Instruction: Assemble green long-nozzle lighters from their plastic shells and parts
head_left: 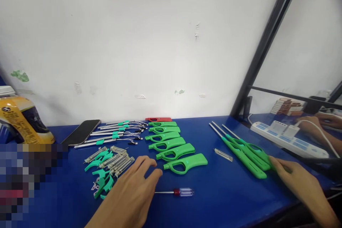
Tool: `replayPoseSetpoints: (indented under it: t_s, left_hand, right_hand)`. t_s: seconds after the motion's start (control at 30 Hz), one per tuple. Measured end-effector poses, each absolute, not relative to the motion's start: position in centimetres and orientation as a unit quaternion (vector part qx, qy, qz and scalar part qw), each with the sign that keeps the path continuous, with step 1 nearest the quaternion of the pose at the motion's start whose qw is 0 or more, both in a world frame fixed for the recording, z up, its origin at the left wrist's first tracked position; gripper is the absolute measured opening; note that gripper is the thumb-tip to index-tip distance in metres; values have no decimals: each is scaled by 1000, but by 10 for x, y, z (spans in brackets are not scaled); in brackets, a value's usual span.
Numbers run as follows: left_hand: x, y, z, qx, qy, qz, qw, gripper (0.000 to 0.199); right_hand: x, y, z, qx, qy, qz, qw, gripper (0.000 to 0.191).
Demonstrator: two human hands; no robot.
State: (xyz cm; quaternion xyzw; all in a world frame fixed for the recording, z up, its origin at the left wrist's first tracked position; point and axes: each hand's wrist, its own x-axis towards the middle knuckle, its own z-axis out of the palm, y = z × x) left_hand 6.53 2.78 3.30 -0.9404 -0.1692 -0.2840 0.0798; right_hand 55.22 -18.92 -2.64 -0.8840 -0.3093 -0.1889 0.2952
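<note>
My left hand (136, 188) hovers low over the blue table with fingers loosely bent and apart, and I see nothing in it. Beside it lie several clear tubes (121, 164), teal trigger pieces (100, 176) and a screwdriver (183, 192) whose shaft passes behind the hand. Several green lighter handle shells (192, 162) and a red one (161, 119) form a column beyond. At the right, my right hand (299, 180) has its fingers closed at the butt of the outermost green stick lighter (260, 153). Two more green lighters (248, 162) with metal tubes lie alongside it.
Metal lighter rods with wires (107, 139) lie at the back left, near a black phone (82, 131) and a yellow bottle (24, 121). A single clear tube (223, 155) lies right of the shells. A white power strip (288, 140) and black frame (263, 42) border the right.
</note>
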Motion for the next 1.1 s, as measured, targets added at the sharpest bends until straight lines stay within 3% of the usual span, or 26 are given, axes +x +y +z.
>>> replayPoseSetpoints:
  t_s: [0.17, 0.27, 0.47, 0.77, 1.1]
  left_hand:
    - [49, 43, 46, -911, -219, -339, 83, 34]
    - [41, 48, 48, -891, -268, -358, 75, 31]
    - [35, 52, 43, -866, -325, -380, -23, 29]
    - [40, 45, 46, -886, -294, -358, 21, 28]
    - [56, 34, 38, -927, -247, -280, 27, 38]
  right_hand:
    - [504, -179, 5, -861, -308, -215, 343, 67]
    - [446, -156, 19, -791, -464, -150, 369, 59]
    - [361, -94, 26, -676, -682, 23, 278, 33]
    - [353, -78, 15, -673, -691, 104, 243, 29]
    - [337, -81, 16, -640, -695, 157, 288, 30]
